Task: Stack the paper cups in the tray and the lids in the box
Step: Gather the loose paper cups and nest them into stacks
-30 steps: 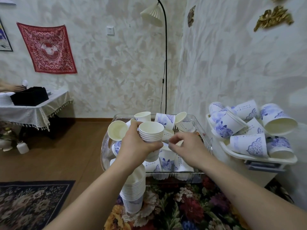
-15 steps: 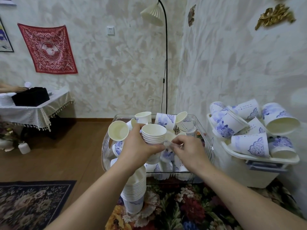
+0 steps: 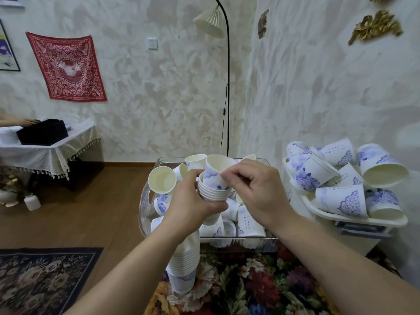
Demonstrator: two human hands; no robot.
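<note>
Wall: red patterned cloth [image 3: 67, 68], socket [image 3: 152, 43]
Corner: floor lamp [image 3: 223, 76]
Left: cloth-draped table [image 3: 45, 153], black box [image 3: 43, 132]

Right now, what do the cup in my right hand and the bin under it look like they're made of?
Cup: likely matte paper, judging by its rolled rim and blue print. Bin: apparently clear glossy plastic, since cups show through its wall.

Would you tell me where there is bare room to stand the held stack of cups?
The floral cloth in front of the clear tray is bare to the right of the tall cup stack. The clear tray and the white tray are crowded with loose cups. The left hand grips the held stack; the right hand pinches the top cup.
</note>
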